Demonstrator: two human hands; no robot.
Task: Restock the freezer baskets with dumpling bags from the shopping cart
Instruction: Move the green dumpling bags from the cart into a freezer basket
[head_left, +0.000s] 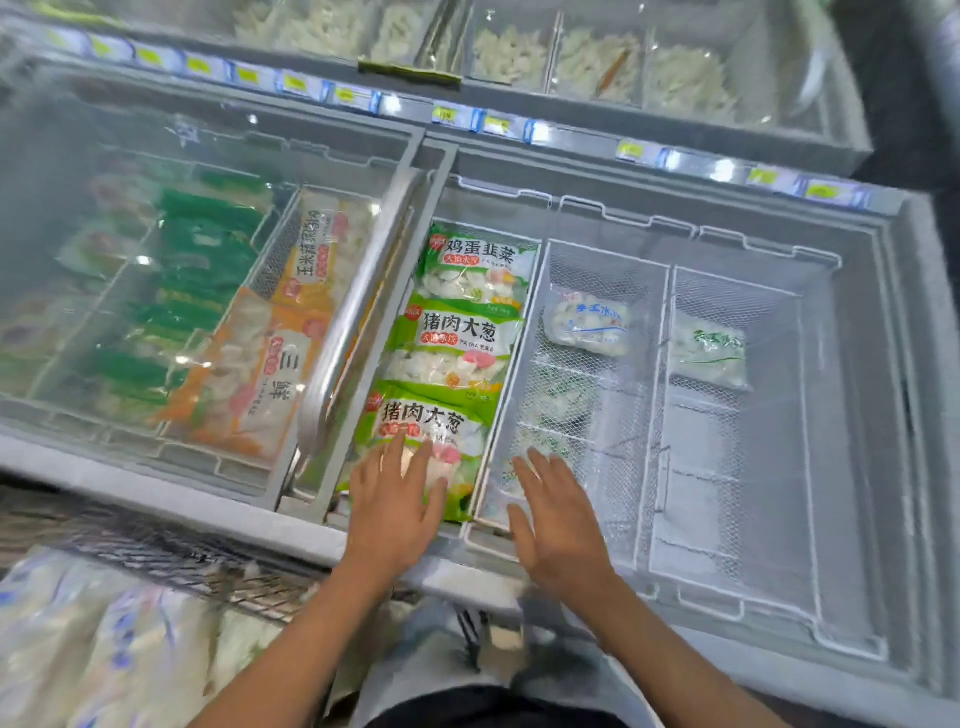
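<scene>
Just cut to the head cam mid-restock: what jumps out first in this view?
Three bright green dumpling bags fill the open freezer's left basket in a row, and the left hand lies flat on the nearest one. The right hand hovers open over the near end of the middle wire basket, which looks nearly empty, with one pale bag at its far end. At lower left, the shopping cart still holds pale bags.
</scene>
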